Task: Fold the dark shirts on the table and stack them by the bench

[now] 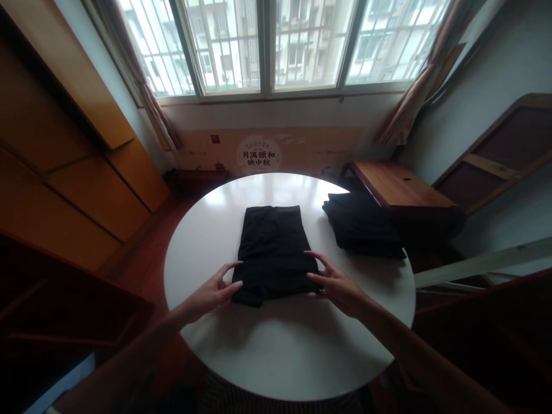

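A black folded garment point(276, 247) lies flat on a round white table point(284, 356), its near edge uneven and a corner sticking out at the lower left. At its left side, my left hand point(218, 290) grips the edge between thumb and fingers, the thumb on top of the cloth. Opposite it, my right hand point(332, 282) holds the right edge near the front corner, with some fingertips on top and others low at the side. What kind of garment it is cannot be made out.
A pile of folded black cloth point(362, 224) rests at the table's right rim. Behind it stands a low wooden table point(401, 184). Wooden cabinets point(86, 190) line the left, and a barred window point(267, 52) with tied curtains point(407, 115) spans the far wall.
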Action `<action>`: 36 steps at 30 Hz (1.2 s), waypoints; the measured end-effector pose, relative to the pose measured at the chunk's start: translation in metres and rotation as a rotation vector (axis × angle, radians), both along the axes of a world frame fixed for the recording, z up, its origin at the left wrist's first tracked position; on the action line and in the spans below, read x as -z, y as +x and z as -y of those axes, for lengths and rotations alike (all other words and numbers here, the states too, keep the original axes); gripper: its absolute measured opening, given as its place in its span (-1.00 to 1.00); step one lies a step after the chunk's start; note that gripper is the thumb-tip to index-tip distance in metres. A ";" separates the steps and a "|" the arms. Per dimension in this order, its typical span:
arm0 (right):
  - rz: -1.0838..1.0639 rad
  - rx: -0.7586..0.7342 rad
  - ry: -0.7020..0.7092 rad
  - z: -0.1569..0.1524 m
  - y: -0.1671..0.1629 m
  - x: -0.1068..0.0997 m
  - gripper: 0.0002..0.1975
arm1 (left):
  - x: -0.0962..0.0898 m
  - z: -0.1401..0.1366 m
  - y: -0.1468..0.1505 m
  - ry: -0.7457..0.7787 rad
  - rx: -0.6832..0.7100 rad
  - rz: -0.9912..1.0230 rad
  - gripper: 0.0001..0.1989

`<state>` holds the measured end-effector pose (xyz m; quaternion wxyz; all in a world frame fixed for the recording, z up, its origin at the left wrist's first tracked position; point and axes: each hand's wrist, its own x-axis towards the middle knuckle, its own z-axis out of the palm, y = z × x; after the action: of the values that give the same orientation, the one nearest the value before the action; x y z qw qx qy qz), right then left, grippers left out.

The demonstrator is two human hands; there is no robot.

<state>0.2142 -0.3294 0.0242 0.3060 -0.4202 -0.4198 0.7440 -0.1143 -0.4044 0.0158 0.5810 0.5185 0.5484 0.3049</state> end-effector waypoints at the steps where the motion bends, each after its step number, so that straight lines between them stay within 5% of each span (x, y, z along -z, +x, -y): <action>1: 0.041 -0.034 0.029 0.003 0.005 0.004 -0.35 | 0.004 0.004 -0.006 0.103 0.063 -0.122 -0.45; 3: 0.170 -0.119 0.209 0.006 0.016 0.010 -0.51 | 0.009 0.007 -0.020 0.407 0.138 -0.387 -0.55; 6: 0.466 -0.199 0.788 0.001 0.027 0.013 -0.67 | 0.011 -0.006 -0.037 0.862 0.203 -0.745 -0.50; 9: 0.627 -0.229 1.299 -0.014 0.025 0.012 -0.57 | 0.008 -0.032 -0.040 1.048 0.389 -0.923 -0.39; 11: 0.656 -0.374 1.420 -0.022 0.020 0.012 -0.34 | 0.005 -0.045 -0.036 1.078 0.552 -0.945 -0.34; 16: 0.734 -0.747 1.405 -0.029 0.017 0.018 -0.06 | 0.002 -0.047 -0.024 1.104 0.747 -0.810 -0.38; 28: 0.643 -0.807 1.400 -0.024 0.036 0.002 -0.19 | 0.012 -0.026 -0.012 1.004 0.694 -0.629 -0.48; 32: 0.602 -0.779 1.391 -0.022 0.035 0.008 -0.10 | 0.019 -0.035 -0.001 0.869 0.359 -0.401 -0.65; 36: 0.599 -0.422 1.312 -0.026 0.020 0.022 -0.20 | 0.014 -0.054 0.008 0.652 -0.108 -0.277 -0.82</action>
<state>0.2340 -0.3037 0.0019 0.2173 -0.2468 -0.9140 0.2378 -0.1062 -0.3506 0.0023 0.2881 0.6833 0.5224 0.4208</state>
